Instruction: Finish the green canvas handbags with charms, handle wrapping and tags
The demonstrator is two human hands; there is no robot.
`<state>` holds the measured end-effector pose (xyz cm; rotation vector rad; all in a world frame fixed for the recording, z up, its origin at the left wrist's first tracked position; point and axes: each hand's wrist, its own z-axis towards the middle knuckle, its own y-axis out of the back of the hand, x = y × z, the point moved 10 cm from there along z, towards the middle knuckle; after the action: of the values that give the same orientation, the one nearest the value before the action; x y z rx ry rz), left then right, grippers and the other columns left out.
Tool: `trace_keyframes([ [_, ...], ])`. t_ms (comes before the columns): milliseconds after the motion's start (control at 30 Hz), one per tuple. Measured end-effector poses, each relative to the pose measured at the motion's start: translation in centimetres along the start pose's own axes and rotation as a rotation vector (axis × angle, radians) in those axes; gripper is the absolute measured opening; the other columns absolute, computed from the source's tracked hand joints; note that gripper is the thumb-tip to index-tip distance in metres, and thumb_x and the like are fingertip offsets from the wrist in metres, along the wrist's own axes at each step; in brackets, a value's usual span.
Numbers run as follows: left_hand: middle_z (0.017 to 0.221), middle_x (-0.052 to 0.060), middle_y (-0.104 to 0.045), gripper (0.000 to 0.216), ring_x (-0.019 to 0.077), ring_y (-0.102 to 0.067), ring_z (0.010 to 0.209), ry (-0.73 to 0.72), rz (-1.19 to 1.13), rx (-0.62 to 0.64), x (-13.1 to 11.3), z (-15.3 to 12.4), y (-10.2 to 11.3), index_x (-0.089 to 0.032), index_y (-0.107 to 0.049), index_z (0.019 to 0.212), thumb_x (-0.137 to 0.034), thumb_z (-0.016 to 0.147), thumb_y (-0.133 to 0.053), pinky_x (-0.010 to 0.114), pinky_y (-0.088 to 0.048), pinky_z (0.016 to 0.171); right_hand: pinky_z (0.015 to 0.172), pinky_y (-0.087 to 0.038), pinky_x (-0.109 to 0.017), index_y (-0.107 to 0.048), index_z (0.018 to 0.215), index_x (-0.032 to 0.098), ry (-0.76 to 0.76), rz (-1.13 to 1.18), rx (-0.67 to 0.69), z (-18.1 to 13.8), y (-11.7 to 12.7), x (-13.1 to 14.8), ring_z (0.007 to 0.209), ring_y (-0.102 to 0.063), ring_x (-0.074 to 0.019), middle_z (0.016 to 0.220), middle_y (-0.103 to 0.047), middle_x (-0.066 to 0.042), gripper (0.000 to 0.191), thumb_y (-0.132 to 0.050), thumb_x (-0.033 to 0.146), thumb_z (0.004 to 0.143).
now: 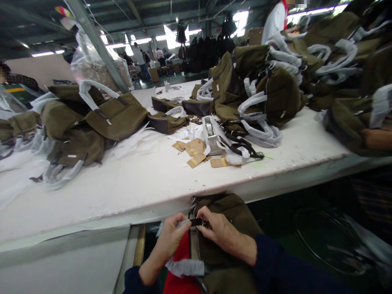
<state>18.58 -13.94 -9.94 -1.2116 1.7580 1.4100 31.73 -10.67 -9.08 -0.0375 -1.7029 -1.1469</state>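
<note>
Olive bag is held at the front edge of the desk, probably on the lap, so its strap fittings are within reach of both hands. Wrapped strap is pinched between thumb and fingers of the left hand; its dark end tab is pinched by the right hand, likely so the joint is steadied from both sides. Wrapped handle nearer the body is draped partly over red cloth. Paper tags and a white dispenser are set mid-desk, presumably for easy reach. Bags are piled left and right, back from the front edge, so a strip of desktop is exposed. Forward movement is limited by that edge, near the fingertips; more room is offered toward the body. Far right, another bag is touched by a co-worker's hand, well apart.
</note>
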Motion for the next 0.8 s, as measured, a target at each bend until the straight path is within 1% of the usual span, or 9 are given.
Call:
trace_keyframes([
  [100, 0.063, -0.003, -0.052, 0.025, 0.0142, -0.046, 0.064, 0.006, -0.028, 0.017, -0.4, 0.7, 0.2, -0.017, -0.059, 0.068, -0.036, 0.084, -0.057, 0.025, -0.035, 0.061, 0.069, -0.044, -0.028, -0.061, 0.095, 0.017, 0.056, -0.305, 0.04, 0.2, -0.8, 0.4, 0.08, -0.064, -0.0215, 0.087, -0.068, -0.007, 0.006, -0.062, 0.016, 0.089],
  [133, 0.063, -0.003, -0.052, 0.024, 0.0142, -0.046, 0.064, 0.005, -0.034, 0.023, -0.6, 0.8, 0.2, -0.017, -0.059, 0.068, -0.035, 0.083, -0.057, 0.025, -0.035, 0.062, 0.069, -0.044, -0.029, -0.062, 0.094, 0.017, 0.066, -0.38, 0.053, 0.2, -1.1, 0.4, 0.079, -0.063, -0.0221, 0.086, -0.067, -0.007, 0.004, -0.061, 0.017, 0.09],
  [200, 0.062, -0.004, -0.05, 0.022, 0.014, -0.045, 0.064, 0.002, -0.039, 0.038, -0.8, 1.0, 0.2, -0.017, -0.06, 0.066, -0.033, 0.081, -0.059, 0.024, -0.035, 0.062, 0.067, -0.042, -0.029, -0.063, 0.092, 0.018, 0.089, -0.437, 0.091, 0.0, -1.4, 0.4, 0.077, -0.062, -0.0214, 0.084, -0.067, -0.007, 0.003, -0.06, 0.019, 0.091],
  [333, 0.061, -0.004, -0.052, 0.016, 0.0141, -0.046, 0.064, -0.01, -0.038, 0.102, -1.0, 1.2, -0.6, -0.016, -0.062, 0.065, -0.028, 0.075, -0.061, 0.024, -0.035, 0.062, 0.067, -0.04, -0.026, -0.062, 0.087, 0.02, 0.187, -0.312, 0.211, -0.8, -1.1, 1.1, 0.077, -0.06, -0.0173, 0.085, -0.067, -0.003, 0.006, -0.062, 0.024, 0.091],
  [433, 0.063, -0.003, -0.054, 0.013, 0.014, -0.046, 0.065, -0.026, -0.037, 0.16, -1.3, 1.3, -1.2, -0.016, -0.063, 0.066, -0.026, 0.074, -0.061, 0.024, -0.035, 0.062, 0.071, -0.041, -0.024, -0.062, 0.088, 0.021, 0.257, -0.187, 0.286, -1.3, -0.3, 2.1, 0.081, -0.059, -0.0163, 0.086, -0.066, -0.002, 0.007, -0.06, 0.024, 0.094],
  [500, 0.062, -0.003, -0.053, 0.014, 0.0136, -0.045, 0.065, -0.04, -0.036, 0.188, -2.1, 1.3, -1.2, -0.016, -0.064, 0.066, -0.027, 0.074, -0.062, 0.024, -0.035, 0.061, 0.073, -0.042, -0.024, -0.063, 0.089, 0.02, 0.254, -0.148, 0.302, -1.5, 0.7, 2.5, 0.082, -0.059, -0.0163, 0.087, -0.066, -0.002, 0.008, -0.059, 0.024, 0.095],
  [600, 0.063, -0.004, -0.051, 0.019, 0.0127, -0.044, 0.064, -0.07, -0.036, 0.192, -4.9, 0.7, -0.2, -0.016, -0.061, 0.067, -0.032, 0.078, -0.063, 0.023, -0.033, 0.058, 0.077, -0.045, -0.026, -0.064, 0.099, 0.021, 0.215, -0.1, 0.216, -1.5, 3.3, 3.2, 0.085, -0.06, -0.017, 0.094, -0.067, -0.003, 0.007, -0.061, 0.025, 0.094],
  [700, 0.065, -0.004, -0.05, 0.024, 0.0115, -0.042, 0.063, -0.118, -0.061, 0.174, -9.3, -0.8, 1.4, -0.017, -0.059, 0.069, -0.037, 0.081, -0.065, 0.022, -0.032, 0.056, 0.086, -0.047, -0.027, -0.061, 0.114, 0.023, 0.253, -0.008, 0.088, -2.4, 6.8, 5.2, 0.095, -0.061, -0.0177, 0.107, -0.066, -0.003, 0.023, -0.064, 0.031, 0.093],
  [800, 0.064, -0.004, -0.051, 0.025, 0.0106, -0.042, 0.061, -0.177, -0.102, 0.184, -14.0, -3.0, 2.9, -0.016, -0.061, 0.069, -0.038, 0.08, -0.068, 0.022, -0.032, 0.056, 0.085, -0.049, -0.026, -0.06, 0.116, 0.025, 0.295, 0.105, -0.034, -3.9, 10.7, 7.3, 0.095, -0.063, -0.016, 0.106, -0.067, -0.002, 0.023, -0.063, 0.031, 0.095],
])
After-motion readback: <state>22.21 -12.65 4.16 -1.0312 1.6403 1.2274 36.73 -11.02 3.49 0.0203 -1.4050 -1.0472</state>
